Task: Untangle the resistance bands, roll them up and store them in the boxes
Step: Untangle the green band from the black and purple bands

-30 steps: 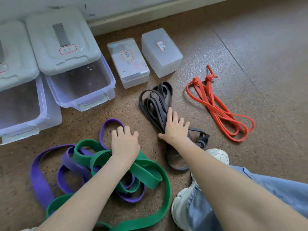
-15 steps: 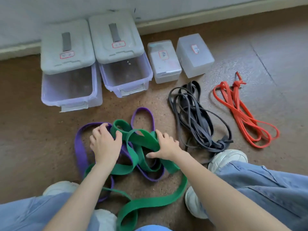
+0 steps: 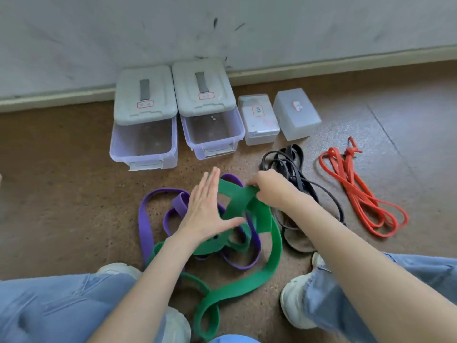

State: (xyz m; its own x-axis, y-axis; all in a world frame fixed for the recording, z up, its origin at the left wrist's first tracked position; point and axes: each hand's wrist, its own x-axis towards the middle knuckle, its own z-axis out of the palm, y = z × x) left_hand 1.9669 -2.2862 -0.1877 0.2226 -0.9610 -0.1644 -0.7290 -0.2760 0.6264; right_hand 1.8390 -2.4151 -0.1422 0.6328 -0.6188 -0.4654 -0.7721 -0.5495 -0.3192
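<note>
Right hand (image 3: pixel 269 188) pinches green band (image 3: pixel 262 214); box labels (image 3: pixel 205 96) unreadable.

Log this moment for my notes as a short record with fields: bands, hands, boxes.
green band: wide, looped through the purple band on the floor
black band: bundled on the floor, right of the tangle
red band: knotted, farthest right
left hand: flat, fingers straight, over the tangle
right hand: pinches a fold of the green band
large boxes: two, lids slid back, nothing visible inside
small boxes: two, by the wall, contents unclear
</note>
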